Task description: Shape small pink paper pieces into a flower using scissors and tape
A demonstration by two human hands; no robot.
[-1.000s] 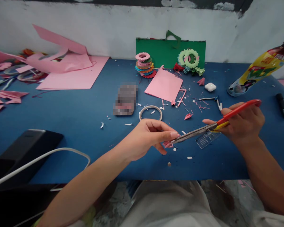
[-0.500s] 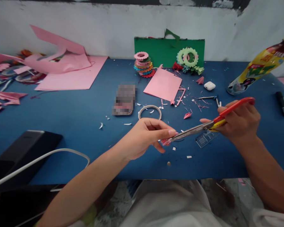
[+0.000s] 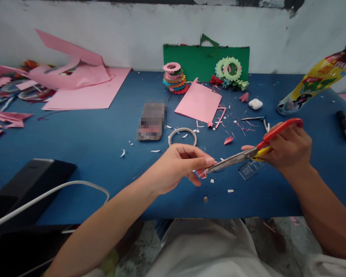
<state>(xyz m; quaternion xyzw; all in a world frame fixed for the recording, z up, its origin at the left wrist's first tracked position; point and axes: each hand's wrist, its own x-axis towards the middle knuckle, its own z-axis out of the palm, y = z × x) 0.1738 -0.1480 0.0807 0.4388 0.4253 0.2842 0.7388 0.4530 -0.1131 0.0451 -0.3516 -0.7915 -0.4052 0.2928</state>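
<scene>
My left hand (image 3: 175, 165) pinches a small pink paper piece (image 3: 202, 174) between thumb and fingers, just above the blue table (image 3: 83, 138). My right hand (image 3: 288, 148) grips red-handled scissors (image 3: 248, 154), whose blades point left and meet the pink piece at the left fingertips. A small clear ruler (image 3: 249, 168) lies on the table under the scissors. Tiny paper scraps lie below the blades.
A pink paper square (image 3: 198, 102), a tape ring (image 3: 182, 135), a stack of paper rings (image 3: 174, 79), green card (image 3: 196, 61) with a pale wreath (image 3: 229, 70), an earbud case (image 3: 255, 104), a tilted bottle (image 3: 314, 80), a black marker (image 3: 345, 126), large pink sheets (image 3: 86, 92), a black box with white cable (image 3: 29, 184).
My right hand and the scissors have shifted slightly left and up; the left hand keeps its pinch on the pink piece.
</scene>
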